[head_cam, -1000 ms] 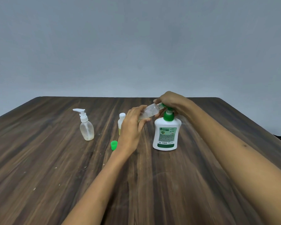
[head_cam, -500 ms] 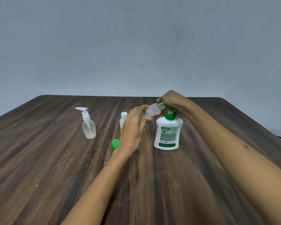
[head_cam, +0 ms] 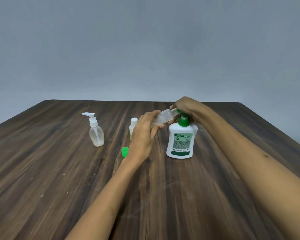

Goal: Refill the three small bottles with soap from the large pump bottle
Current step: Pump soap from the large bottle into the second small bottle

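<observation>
pump bottle (head_cam: pixel 181 141) label reads "original"; left hand (head_cam: pixel 143 135) holds small bottle (head_cam: pixel 163 116).

a dark wooden table (head_cam: pixel 59 170) with pale specks stands before a plain grey wall (head_cam: pixel 145 49).

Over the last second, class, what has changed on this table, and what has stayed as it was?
Almost nothing visibly changed. The left hand still holds the small clear bottle tilted with its mouth at the spout of the large pump bottle, and the right hand still rests on the pump head. The green cap, the white-pump bottle and the white-capped bottle stayed in place.
</observation>
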